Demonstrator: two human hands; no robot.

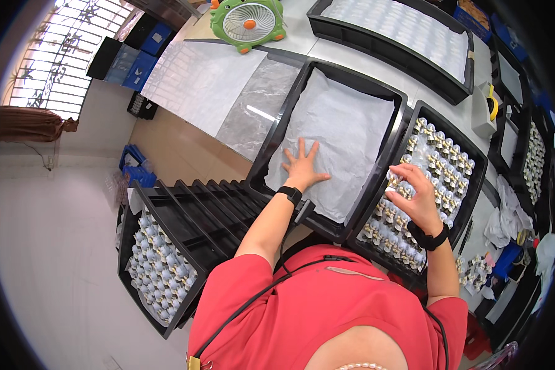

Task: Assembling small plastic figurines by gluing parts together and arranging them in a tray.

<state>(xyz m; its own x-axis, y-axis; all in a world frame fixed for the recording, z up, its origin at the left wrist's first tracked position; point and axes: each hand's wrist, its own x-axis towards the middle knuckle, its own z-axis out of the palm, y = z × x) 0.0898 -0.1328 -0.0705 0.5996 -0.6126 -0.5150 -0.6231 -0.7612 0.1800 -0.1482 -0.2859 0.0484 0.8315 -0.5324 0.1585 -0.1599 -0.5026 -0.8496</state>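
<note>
My left hand (pixel 302 169) lies with fingers spread on a sheet of white paper (pixel 348 126) that lines a black tray (pixel 311 225) in front of me. To the right stands a second black tray (pixel 481 176), filled with rows of small clear-domed pieces with brass-coloured parts (pixel 441 163), which look like little bulbs. Over this tray's left edge, my right hand (pixel 419 197) pinches one small clear-domed piece (pixel 393 179) between thumb and fingers. The fingers partly cover that piece.
Left of me is a stack of black trays (pixel 209 206), with more domed pieces (pixel 160 265) in the outermost one. A green fan (pixel 250 24) stands at the back. Beyond lies a long paper-lined black tray (pixel 376 48). A tape dispenser (pixel 484 114) sits at the right.
</note>
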